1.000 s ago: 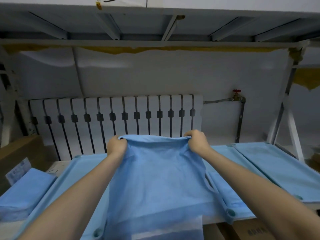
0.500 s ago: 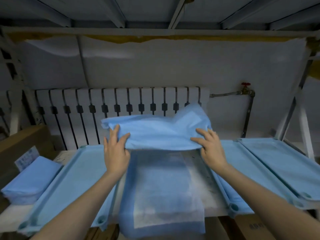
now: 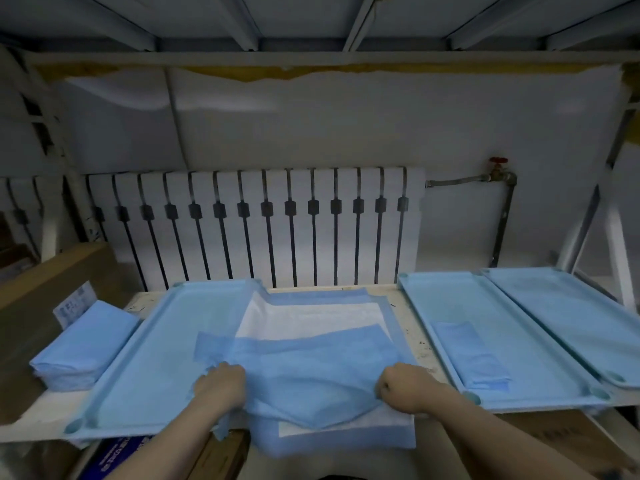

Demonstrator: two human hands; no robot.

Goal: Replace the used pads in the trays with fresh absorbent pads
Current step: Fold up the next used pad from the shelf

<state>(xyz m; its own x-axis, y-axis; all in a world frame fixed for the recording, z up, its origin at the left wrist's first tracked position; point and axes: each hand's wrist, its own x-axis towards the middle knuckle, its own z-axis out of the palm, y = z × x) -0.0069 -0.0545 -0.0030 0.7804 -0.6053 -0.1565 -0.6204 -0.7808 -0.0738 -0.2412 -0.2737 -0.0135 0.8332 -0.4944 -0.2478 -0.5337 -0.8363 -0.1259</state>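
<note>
Pad: a large blue absorbent pad with a white centre (image 3: 311,368) lies on the white worktop (image 3: 414,330) between the trays. Its far part is flat with the white face up, its upper layer is folded toward the person, and its near edge hangs over the front of the worktop.
Left hand: the left hand (image 3: 221,384) grips the near left part of the folded layer, fingers curled into the sheet.
Right hand: the right hand (image 3: 403,389) is closed round the near right part of that layer.
Left tray: a long, shallow, light-blue plastic tray (image 3: 138,341) lies just beside the pad, whose left margin rides up over the tray's right rim.
Right trays: a second light-blue tray (image 3: 433,306) holds a small folded blue pad (image 3: 471,358). A third tray (image 3: 571,313) lies against its far side.
Step (judged): the sheet is being handled by its near edge. Whether it is fresh or used cannot be told.
Risk: an uneven pull would probably skew or crease the thin sheet. The overhanging edge could drag the pad off the worktop, and the raised rim could snag its left margin.
Surroundings: a wrapped stack of folded blue pads (image 3: 83,348) lies left of the left tray, before a brown cardboard box (image 3: 52,271). A white ribbed radiator (image 3: 259,220) and a pipe with a red valve (image 3: 498,166) stand behind.
Obstruction: the left tray's rim, under the pad.
</note>
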